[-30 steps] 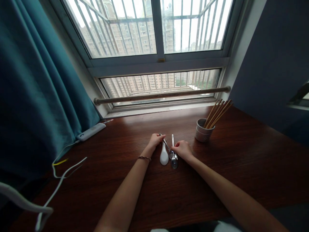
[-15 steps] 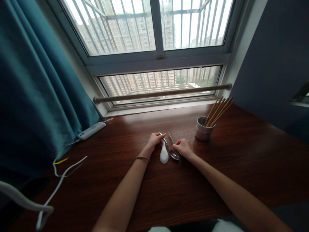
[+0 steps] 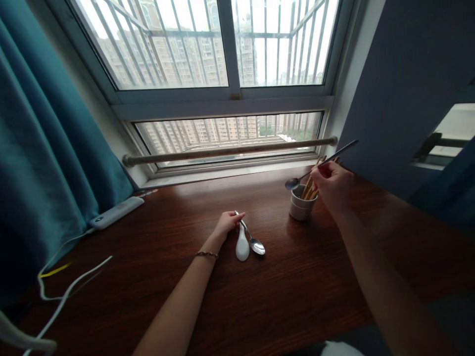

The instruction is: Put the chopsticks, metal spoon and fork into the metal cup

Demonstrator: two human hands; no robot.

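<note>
right hand (image 3: 331, 186) has lifted off the desk since the earlier frame and now sits up over the cup (image 3: 300, 206), fingers pinched on a long metal spoon (image 3: 319, 164); that spoon lay beside the others on the wood a moment ago. it is held nearly level, bowl end pointing left just above the cup rim, handle sticking out up and right past the hand. not in the cup yet. cup already holds a bunch of wooden chopsticks (image 3: 309, 186), partly hidden behind the hand. left hand (image 3: 227, 223) hasn't shifted: resting on the desk (image 3: 156, 277), fingertips on the handle ends of the two spoons left there, a white ceramic spoon (image 3: 242, 245) and a second metal spoon (image 3: 253, 241), lying side by side and touching or nearly so. can't tell if the fingers actually grip them or just rest on top. progress as i read it: one of three spoons is picked up and at the cup but not dropped in, two more on the desk. off to the left, well apart: power strip (image 3: 116, 212) near the curtain (image 3: 44, 163), white cable (image 3: 70, 289) trailing toward the desk edge.
</note>
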